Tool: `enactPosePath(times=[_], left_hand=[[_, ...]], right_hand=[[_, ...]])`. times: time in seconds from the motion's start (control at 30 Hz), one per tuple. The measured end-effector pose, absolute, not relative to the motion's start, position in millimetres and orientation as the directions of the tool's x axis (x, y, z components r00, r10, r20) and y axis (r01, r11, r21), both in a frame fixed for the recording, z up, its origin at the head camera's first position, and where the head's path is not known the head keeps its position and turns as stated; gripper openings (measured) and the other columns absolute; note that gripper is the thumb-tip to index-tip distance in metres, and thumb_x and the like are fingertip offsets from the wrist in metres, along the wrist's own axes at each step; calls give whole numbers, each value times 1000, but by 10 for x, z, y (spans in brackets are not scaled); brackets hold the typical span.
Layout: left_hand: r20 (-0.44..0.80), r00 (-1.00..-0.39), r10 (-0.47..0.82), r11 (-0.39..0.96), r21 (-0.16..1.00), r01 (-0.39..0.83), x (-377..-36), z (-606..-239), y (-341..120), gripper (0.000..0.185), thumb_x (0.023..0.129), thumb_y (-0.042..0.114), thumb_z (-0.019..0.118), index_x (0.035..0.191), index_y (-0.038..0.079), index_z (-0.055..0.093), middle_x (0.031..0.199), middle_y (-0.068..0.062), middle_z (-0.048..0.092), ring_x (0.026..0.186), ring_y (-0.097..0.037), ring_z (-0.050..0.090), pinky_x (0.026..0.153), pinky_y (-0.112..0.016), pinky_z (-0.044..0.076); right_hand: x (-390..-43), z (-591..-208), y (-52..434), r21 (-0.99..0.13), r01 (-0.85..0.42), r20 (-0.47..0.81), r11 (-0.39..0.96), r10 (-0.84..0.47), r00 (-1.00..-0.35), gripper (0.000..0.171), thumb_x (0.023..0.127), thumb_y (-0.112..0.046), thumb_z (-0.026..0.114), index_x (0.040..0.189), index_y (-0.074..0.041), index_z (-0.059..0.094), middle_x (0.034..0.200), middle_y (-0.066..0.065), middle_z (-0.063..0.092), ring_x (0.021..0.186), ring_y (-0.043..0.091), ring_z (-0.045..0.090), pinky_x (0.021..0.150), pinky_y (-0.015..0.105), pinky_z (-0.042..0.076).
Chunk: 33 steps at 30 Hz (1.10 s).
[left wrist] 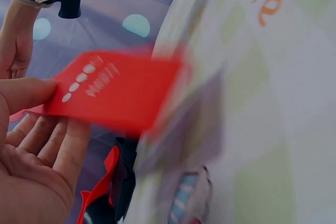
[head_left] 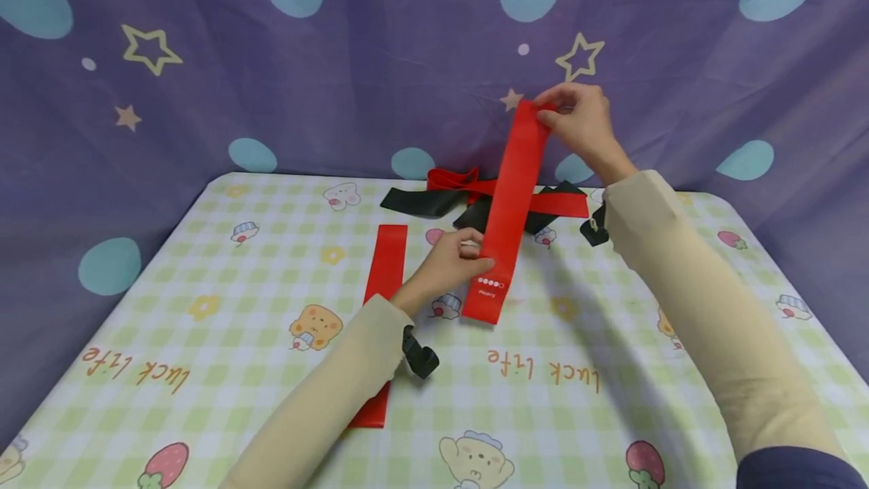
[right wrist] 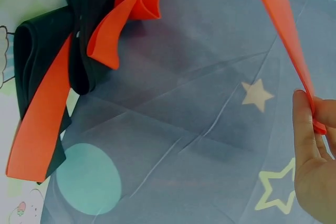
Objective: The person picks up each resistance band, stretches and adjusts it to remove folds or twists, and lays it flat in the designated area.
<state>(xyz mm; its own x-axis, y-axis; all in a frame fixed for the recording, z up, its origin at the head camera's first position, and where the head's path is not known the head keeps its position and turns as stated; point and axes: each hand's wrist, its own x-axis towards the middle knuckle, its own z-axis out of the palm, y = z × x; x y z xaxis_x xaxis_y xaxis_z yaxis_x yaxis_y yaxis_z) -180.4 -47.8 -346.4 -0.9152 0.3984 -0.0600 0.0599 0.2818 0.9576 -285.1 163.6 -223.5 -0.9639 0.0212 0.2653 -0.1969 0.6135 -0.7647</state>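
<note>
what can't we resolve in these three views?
- Head view: small white print on the held red band is too small to read.
- Head view: flat red band is partly covered by the left sleeve.
- Left wrist view: motion blur smears the band and table.
- Right wrist view: right hand is cut by the frame edge.

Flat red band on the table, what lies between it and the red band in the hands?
Only the left hand and bare tablecloth, seen in the head view.
</note>
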Motion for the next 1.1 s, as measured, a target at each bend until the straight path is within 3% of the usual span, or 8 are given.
enactPosePath(times=[0.1,0.37,0.57,0.93,1.1], left_hand=[[-56,-910,412,290,954,73,-1754,-3505,-544,23,88,6,65,107,1,54,73,-7,61,69,-13,57,69,-24,51],[-112,-893,437,296,955,25,-1591,-3573,-686,18,88,8,65,102,3,55,73,-4,64,58,-16,56,57,-26,49],[-136,-859,494,271,962,4,-1371,-3583,-787,13,87,6,63,96,2,54,68,-2,62,56,-17,61,62,-29,52],[-179,-867,464,284,958,-45,-1068,-3595,-889,15,87,7,64,94,1,53,68,-4,64,59,-23,65,57,-28,47],[-197,-875,442,274,958,-77,-935,-3638,-955,15,87,6,64,94,0,52,67,-5,64,56,-17,63,60,-28,51]], right_hand=[[-2882,-2287,1631,-773,-194,261,604,24,-965,26,91,-13,61,116,-7,67,107,9,64,92,15,65,79,25,56],[-2958,-2436,1594,-778,-216,273,589,8,-962,33,90,-10,63,122,-5,60,105,13,66,81,8,64,68,18,54],[-2996,-2544,1485,-790,-227,265,569,-16,-964,28,88,-9,66,114,-3,63,99,13,68,65,2,59,62,19,54],[-3025,-2814,1282,-828,-206,198,522,-72,-978,22,86,-10,69,107,-4,66,91,10,68,57,2,62,64,21,55],[-3013,-2921,1121,-825,-226,208,518,-94,-974,21,84,-11,71,105,-4,68,91,14,69,55,7,63,64,27,56]])
